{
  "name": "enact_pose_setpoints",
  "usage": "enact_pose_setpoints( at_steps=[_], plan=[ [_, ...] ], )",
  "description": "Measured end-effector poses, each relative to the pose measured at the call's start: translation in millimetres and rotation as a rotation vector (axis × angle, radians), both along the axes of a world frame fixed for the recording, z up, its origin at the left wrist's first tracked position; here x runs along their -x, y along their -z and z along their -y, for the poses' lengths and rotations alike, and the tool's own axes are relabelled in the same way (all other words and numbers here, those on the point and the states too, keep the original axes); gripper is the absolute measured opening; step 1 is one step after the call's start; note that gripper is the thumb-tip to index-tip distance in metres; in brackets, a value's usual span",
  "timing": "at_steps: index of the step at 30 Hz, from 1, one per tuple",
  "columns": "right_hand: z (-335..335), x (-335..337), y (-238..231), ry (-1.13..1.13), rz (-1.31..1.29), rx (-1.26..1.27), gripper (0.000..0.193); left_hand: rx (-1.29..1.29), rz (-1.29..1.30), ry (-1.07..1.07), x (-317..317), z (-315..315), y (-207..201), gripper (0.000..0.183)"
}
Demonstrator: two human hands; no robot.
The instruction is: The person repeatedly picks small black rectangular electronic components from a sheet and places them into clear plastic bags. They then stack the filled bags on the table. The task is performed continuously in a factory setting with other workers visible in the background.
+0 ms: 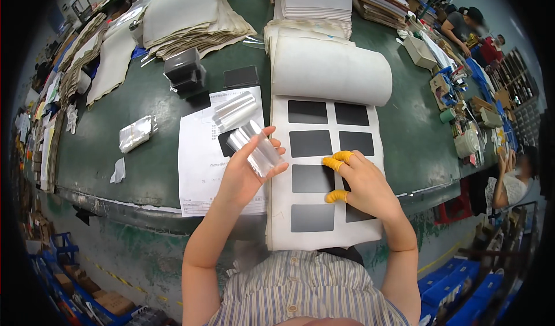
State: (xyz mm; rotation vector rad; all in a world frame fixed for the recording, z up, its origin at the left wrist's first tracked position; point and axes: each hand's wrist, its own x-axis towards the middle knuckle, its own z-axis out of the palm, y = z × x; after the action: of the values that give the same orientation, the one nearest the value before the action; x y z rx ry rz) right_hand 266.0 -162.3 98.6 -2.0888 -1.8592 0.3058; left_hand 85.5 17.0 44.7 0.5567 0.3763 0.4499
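Note:
My left hand (240, 172) is closed around a stack of clear plastic sleeves (265, 155), held over the printed sheet and the left edge of the white sheets. My right hand (369, 187) wears yellow finger covers on its thumb and two fingers. Its fingers are apart, with the tips at the right edge of a dark rectangular card (311, 179). Several such cards lie in two columns on a white sheet (280, 227); my right hand partly hides those beneath it. Another bundle of clear sleeves (234, 111) rests on the printed paper (196, 152) beside my left hand.
A rolled-back white sheet (329, 71) lies beyond the cards. Black card stacks (185, 71) and a wrapped clear bundle (137, 134) sit to the left on the green table (87, 164). Large paper piles (185, 22) stand farther back. Two co-workers (462, 28) (514, 181) are at the right.

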Motion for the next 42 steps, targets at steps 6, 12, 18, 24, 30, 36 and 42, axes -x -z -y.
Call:
enact_pose_setpoints(
  at_steps=[6, 12, 18, 24, 30, 36, 42],
  plan=[
    [3, -4, 5, 0.028, -0.078, 0.002, 0.057, -0.017, -0.045, -0.043, -1, 3, -2, 0.024],
    [2, -9, 15, 0.1, -0.061, -0.133, 0.032, -0.042, 0.06, -0.037, -1, 4, 4, 0.013],
    [-2, -10, 23, 0.285, -0.615, -0.082, 0.02, -0.082, -0.053, -0.08, 1, 2, 1, 0.012],
    [-5, -7, 9, 0.252, -1.352, -0.19, 0.029, -0.09, -0.085, -0.048, 0, 7, -4, 0.021],
    [-17, 5, 11, 0.18, -1.472, -0.186, 0.029, -0.218, -0.112, 0.034, 1, 11, -4, 0.028],
    [-11, 9, 14, 0.276, -1.246, -0.468, 0.023, -0.38, -0.194, 0.108, 1, 15, -3, 0.037],
    [2, 16, 13, 0.2, -0.978, -0.724, 0.017, -0.447, -0.249, 0.16, 2, 17, -3, 0.036]
  ],
)
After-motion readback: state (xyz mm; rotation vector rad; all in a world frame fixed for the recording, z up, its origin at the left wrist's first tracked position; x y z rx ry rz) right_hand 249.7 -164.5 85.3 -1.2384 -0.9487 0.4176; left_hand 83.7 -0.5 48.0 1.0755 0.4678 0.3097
